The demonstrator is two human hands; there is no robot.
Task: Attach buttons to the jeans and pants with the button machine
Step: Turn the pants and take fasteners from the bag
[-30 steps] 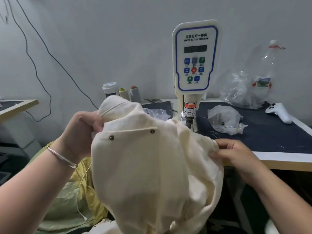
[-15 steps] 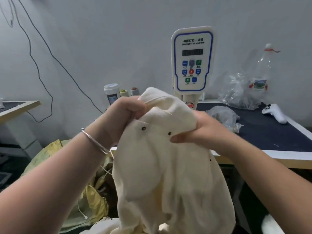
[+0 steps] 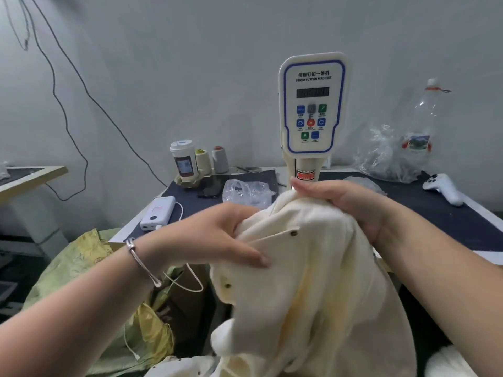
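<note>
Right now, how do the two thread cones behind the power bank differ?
The cream thread cone is pale yellowish with a yellow-green top; the grey thread cone is grey with a reddish top. The cream one stands next to the lidded cup, the grey one farther right, nearer the button machine. Both stand upright at the table's back edge.

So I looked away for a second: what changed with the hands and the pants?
The right hand went from the pants' right edge up to the bunched top, gripping it in front of the button machine. The left hand kept its grip and turned the cloth. The bench items stayed put.
</note>
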